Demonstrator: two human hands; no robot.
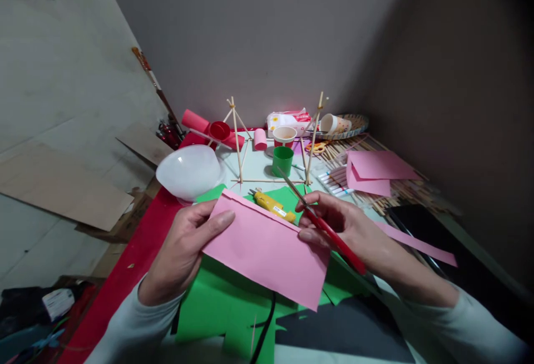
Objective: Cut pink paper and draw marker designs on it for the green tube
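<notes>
A pink sheet of paper (271,252) with a narrow fold along its upper edge is held up between my two hands. My left hand (187,241) pinches its left end, thumb on top. At the other end, my right hand (334,219) steadies the upper right edge with its thumb and also grips red-handled scissors (334,236), whose blades point up and away to the left. Behind the paper lies a yellow glue gun (273,205) on green paper (208,308). A black cord runs out below the pink sheet.
A frame of wooden sticks (240,152) stands behind, around a green cup (282,161). To its left are a white balloon (189,172) and red paper rolls (196,123). Markers (336,180), pink paper (379,166), loose sticks and a woven tray (356,124) lie at right.
</notes>
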